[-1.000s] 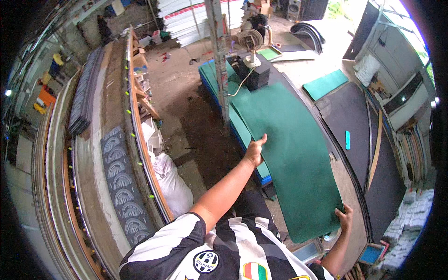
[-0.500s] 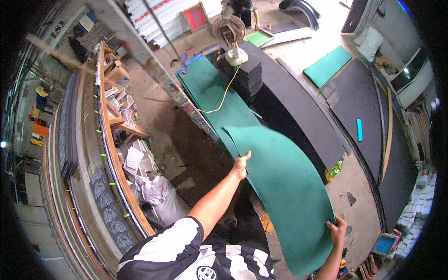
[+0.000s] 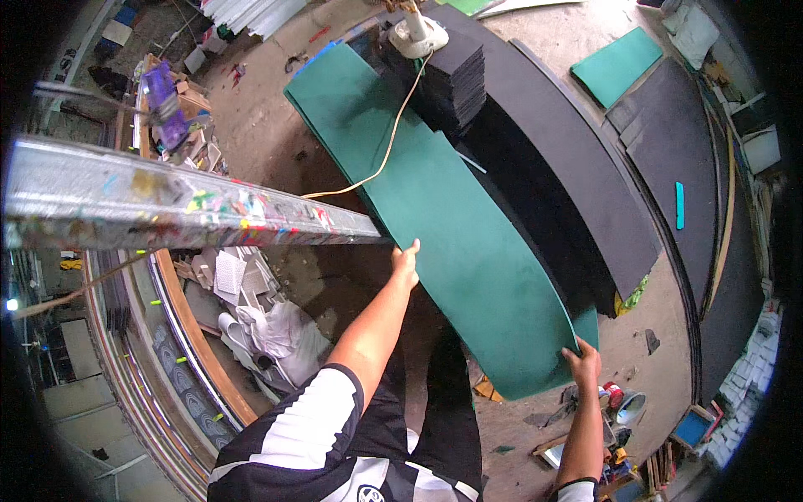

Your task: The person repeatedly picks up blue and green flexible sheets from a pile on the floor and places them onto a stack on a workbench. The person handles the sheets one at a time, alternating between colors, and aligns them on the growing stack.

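A long, flexible green sheet stretches from the middle of the view toward me, lying along other green sheeting on the table. My left hand is closed on its left edge, the thumb on top and the other fingers mostly hidden. At the near right corner my right hand grips the edge, with the sheet's near end sticking out past the table. Under its right side a strip of another green sheet shows. A pale cord crosses the far part of the green sheeting.
A paint-spattered post juts in from the left. Beyond the sheet stand a stack of black sheets and a white fan base. Black sheeting lies along the right. Near my right arm are tools and scraps on the floor.
The green sheet was curved and lifted at its far end; now it lies flatter along the sheeting below. Both hands still hold its edges. The view has shifted, bringing the post across the left.
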`<state>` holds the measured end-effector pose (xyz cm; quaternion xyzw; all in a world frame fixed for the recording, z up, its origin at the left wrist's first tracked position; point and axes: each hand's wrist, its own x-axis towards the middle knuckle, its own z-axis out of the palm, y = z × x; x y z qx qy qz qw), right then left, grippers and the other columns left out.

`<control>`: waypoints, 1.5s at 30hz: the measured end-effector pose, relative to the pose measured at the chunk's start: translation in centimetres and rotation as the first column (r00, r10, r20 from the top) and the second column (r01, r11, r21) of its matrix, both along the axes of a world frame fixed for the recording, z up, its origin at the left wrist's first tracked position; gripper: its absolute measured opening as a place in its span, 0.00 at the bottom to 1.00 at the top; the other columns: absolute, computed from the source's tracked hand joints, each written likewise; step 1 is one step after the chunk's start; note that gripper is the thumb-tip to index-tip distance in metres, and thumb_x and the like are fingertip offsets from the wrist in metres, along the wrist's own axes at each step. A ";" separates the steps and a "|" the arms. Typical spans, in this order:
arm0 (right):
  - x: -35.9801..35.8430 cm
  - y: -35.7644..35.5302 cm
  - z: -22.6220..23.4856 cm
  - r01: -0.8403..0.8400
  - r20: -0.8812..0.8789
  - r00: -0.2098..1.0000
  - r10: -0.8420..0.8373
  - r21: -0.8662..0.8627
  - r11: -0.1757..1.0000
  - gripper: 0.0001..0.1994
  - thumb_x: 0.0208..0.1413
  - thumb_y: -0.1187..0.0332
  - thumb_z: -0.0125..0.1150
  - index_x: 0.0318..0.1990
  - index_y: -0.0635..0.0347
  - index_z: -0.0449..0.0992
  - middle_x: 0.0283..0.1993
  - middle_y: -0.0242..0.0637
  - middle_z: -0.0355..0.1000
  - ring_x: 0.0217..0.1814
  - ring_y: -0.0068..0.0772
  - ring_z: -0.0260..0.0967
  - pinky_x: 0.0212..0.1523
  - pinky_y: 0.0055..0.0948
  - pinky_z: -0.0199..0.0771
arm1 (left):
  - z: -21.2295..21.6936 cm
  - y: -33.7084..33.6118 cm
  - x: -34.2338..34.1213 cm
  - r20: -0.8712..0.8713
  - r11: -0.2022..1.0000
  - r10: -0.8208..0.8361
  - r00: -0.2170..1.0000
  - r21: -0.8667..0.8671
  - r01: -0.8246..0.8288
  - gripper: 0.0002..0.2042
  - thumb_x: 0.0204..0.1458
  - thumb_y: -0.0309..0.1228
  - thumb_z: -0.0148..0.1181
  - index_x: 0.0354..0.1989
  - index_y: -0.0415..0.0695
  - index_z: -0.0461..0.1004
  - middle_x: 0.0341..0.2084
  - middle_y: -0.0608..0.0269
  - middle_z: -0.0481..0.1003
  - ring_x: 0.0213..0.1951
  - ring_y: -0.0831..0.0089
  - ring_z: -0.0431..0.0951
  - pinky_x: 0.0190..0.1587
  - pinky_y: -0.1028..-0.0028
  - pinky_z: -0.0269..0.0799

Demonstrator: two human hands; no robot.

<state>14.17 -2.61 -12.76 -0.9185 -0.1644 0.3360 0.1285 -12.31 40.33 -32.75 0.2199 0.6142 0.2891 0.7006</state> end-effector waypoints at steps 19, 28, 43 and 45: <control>4.4 5.8 -2.9 -0.214 -0.060 0.976 0.208 -0.127 0.969 0.32 0.45 0.50 0.76 0.56 0.58 0.76 0.49 0.48 0.80 0.54 0.47 0.78 0.54 0.42 0.74 | -1.0 1.0 1.2 -0.180 0.995 0.086 0.980 0.072 -0.074 0.18 0.64 0.35 0.59 0.59 0.42 0.71 0.56 0.61 0.74 0.55 0.67 0.73 0.59 0.63 0.67; 2.8 14.5 -4.7 0.055 -0.211 0.977 0.035 0.405 0.912 0.19 0.55 0.65 0.68 0.55 0.54 0.79 0.48 0.43 0.81 0.52 0.38 0.79 0.53 0.36 0.74 | 3.6 7.6 2.6 -0.095 0.989 0.085 0.992 0.128 -0.072 0.28 0.61 0.50 0.63 0.60 0.42 0.67 0.57 0.57 0.72 0.57 0.62 0.71 0.58 0.56 0.69; 6.0 4.3 -7.9 -0.021 -0.240 0.970 0.031 0.043 0.999 0.23 0.51 0.55 0.72 0.54 0.52 0.80 0.49 0.41 0.81 0.55 0.43 0.77 0.56 0.38 0.73 | -0.1 12.8 3.1 -0.276 0.966 0.209 0.938 0.207 -0.154 0.27 0.65 0.35 0.58 0.67 0.33 0.56 0.63 0.48 0.66 0.62 0.59 0.69 0.65 0.60 0.63; 4.7 5.5 -8.1 0.027 -0.124 0.992 -0.004 0.181 0.983 0.20 0.53 0.59 0.70 0.53 0.53 0.80 0.49 0.41 0.81 0.55 0.42 0.77 0.57 0.36 0.72 | 1.2 13.7 3.6 -0.281 0.969 0.212 0.936 0.186 -0.164 0.25 0.65 0.35 0.58 0.63 0.33 0.60 0.61 0.48 0.68 0.61 0.59 0.70 0.63 0.60 0.65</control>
